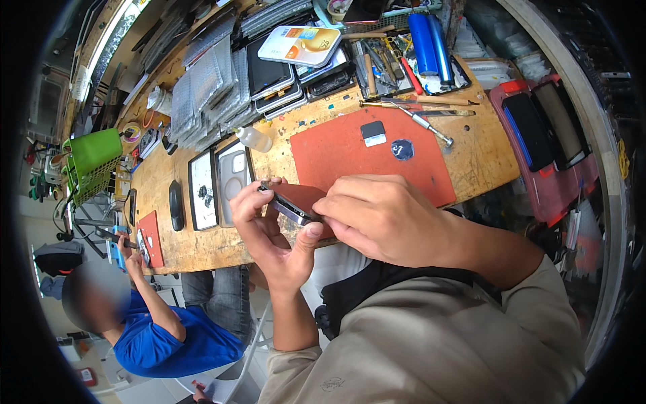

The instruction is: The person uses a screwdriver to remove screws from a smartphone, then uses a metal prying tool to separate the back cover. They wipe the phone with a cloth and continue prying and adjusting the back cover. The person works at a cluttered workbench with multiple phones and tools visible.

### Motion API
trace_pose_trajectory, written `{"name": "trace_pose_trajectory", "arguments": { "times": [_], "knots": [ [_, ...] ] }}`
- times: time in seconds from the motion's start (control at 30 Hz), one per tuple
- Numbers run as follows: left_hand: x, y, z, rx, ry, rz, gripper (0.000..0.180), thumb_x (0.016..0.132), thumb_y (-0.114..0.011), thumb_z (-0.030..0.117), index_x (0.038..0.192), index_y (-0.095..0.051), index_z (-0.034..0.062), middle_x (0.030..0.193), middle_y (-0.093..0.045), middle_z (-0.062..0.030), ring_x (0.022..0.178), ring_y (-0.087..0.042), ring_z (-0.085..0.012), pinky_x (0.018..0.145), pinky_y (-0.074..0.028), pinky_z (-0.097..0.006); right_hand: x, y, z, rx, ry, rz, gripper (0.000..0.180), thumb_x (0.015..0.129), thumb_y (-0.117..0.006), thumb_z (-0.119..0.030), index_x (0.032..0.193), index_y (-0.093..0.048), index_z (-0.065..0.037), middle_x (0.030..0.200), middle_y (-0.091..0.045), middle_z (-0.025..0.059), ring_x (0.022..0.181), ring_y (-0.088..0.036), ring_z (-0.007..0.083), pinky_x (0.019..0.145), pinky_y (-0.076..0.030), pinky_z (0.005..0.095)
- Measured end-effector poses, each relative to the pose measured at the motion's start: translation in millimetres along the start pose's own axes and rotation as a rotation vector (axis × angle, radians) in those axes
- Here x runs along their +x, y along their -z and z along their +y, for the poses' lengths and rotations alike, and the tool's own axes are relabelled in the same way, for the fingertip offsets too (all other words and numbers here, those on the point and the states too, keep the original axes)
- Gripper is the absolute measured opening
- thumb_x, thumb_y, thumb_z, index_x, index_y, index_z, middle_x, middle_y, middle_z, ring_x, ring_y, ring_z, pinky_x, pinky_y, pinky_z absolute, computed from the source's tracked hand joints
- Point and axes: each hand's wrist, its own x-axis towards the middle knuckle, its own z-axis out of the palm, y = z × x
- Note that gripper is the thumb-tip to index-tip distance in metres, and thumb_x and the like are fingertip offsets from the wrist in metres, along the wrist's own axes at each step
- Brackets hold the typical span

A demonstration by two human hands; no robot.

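My left hand holds a dark smartphone above the near edge of a red mat. The phone is tilted, and its thin side edge with small openings faces me. My right hand is closed at the phone's right end, its fingertips pressed together against the edge. Those fingertips are partly hidden, so anything small between them does not show. On the mat lie a small black square piece with a pale lower strip and a dark round sticker.
Left of the mat are a small bottle, an open box with a phone case and a black mouse. A screwdriver crosses the mat's far edge. Behind stand bubble-wrapped packs and a tool tray. Another person sits at left.
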Motion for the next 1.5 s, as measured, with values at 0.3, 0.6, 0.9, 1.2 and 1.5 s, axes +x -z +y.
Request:
{"name": "trace_pose_trajectory", "arguments": {
  "times": [0.3, 0.6, 0.9, 1.2, 1.5],
  "knots": [
    [2, 3, 0, -0.003, -0.041, -0.026, 0.066, 0.097, -0.085, 0.032, 0.142, -0.047, 0.0029, 0.142, -0.042, -0.0177, 0.134, -0.058, -0.0344, 0.108, -0.054, -0.045, 1, -8, 6, 0.101, -0.042, 0.004, 0.019, 0.087, -0.075, 0.000, 0.103, -0.065, 0.000, 0.094, -0.066, 0.0164, 0.086, -0.072, 0.0399, 0.075, -0.058, 0.0495],
    [1, 3, 2, 0.002, -0.041, -0.031, 0.063, 0.097, -0.084, 0.028, 0.142, -0.047, 0.0033, 0.143, -0.042, -0.0180, 0.134, -0.058, -0.0343, 0.106, -0.055, -0.046, -3, -12, 5, 0.076, -0.059, 0.007, 0.022, 0.087, -0.075, 0.002, 0.107, -0.065, 0.000, 0.097, -0.067, 0.0165, 0.089, -0.073, 0.0400, 0.076, -0.059, 0.0489],
    [-1, 1, 4, 0.013, -0.047, -0.025, 0.059, 0.099, -0.080, 0.024, 0.144, -0.046, 0.0033, 0.144, -0.042, -0.0187, 0.137, -0.056, -0.0330, 0.108, -0.054, -0.045, -15, -21, 13, -0.006, -0.081, 0.027, 0.016, 0.087, -0.072, 0.002, 0.101, -0.064, 0.000, 0.096, -0.065, 0.0162, 0.088, -0.073, 0.0393, 0.075, -0.061, 0.0492],
    [-7, -1, 0, -0.030, -0.051, 0.038, 0.052, 0.103, -0.072, 0.031, 0.141, -0.047, 0.0034, 0.145, -0.043, -0.0207, 0.142, -0.054, -0.0385, 0.117, -0.047, -0.052, -34, -33, 33, -0.089, -0.149, -0.024, 0.013, 0.088, -0.070, 0.003, 0.099, -0.064, 0.001, 0.095, -0.067, 0.0177, 0.090, -0.074, 0.0401, 0.075, -0.061, 0.0493],
    [-4, -6, -1, 0.094, -0.175, -0.024, 0.059, 0.094, -0.079, 0.023, 0.140, -0.045, 0.0068, 0.155, -0.043, -0.0288, 0.144, -0.054, -0.0427, 0.122, -0.043, -0.056, -44, -40, 47, -0.249, -0.150, -0.074, 0.013, 0.086, -0.068, 0.004, 0.098, -0.065, 0.001, 0.096, -0.069, 0.0175, 0.094, -0.071, 0.0361, 0.081, -0.061, 0.0474]
  ]
}}
